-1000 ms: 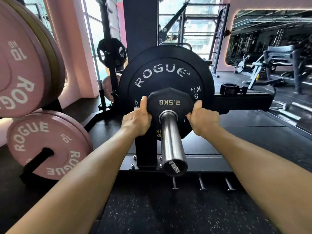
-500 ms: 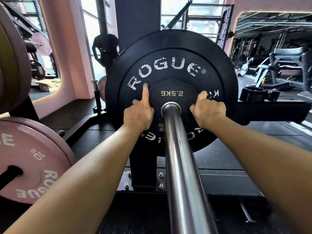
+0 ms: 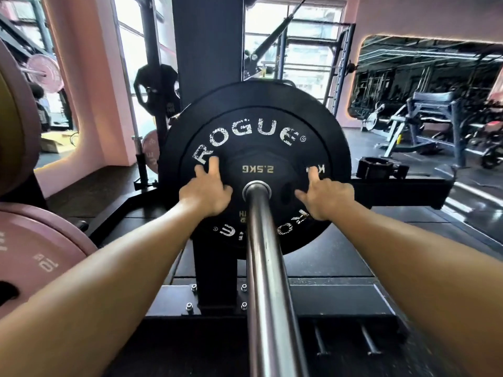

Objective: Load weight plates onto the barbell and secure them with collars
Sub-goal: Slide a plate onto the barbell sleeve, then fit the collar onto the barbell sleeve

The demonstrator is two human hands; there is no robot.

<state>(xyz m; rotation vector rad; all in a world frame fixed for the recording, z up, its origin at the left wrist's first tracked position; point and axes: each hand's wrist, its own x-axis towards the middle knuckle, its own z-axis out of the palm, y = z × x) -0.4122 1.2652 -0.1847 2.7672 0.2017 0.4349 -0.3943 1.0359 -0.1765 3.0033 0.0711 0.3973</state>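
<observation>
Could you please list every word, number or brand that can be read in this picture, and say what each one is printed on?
"ROGUE": top of the large black plate on the barbell sleeve.
"2.5KG": small black plate in front of it.
"K": large black plate's right side, the rest hidden by the right hand.
"10": pink plate at lower left.
Lettering low on the black plates, partly hidden by the left hand and the sleeve: cannot be read whole.

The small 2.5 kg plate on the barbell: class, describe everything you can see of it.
The small 2.5KG plate is black, angular-edged, with pale "2.5KG" lettering that reads mirrored. It sits upright on the steel barbell sleeve, against the big black ROGUE plate behind it. The left hand and right hand rest at its two sides, fingers extended. No collar is on the sleeve.
</observation>
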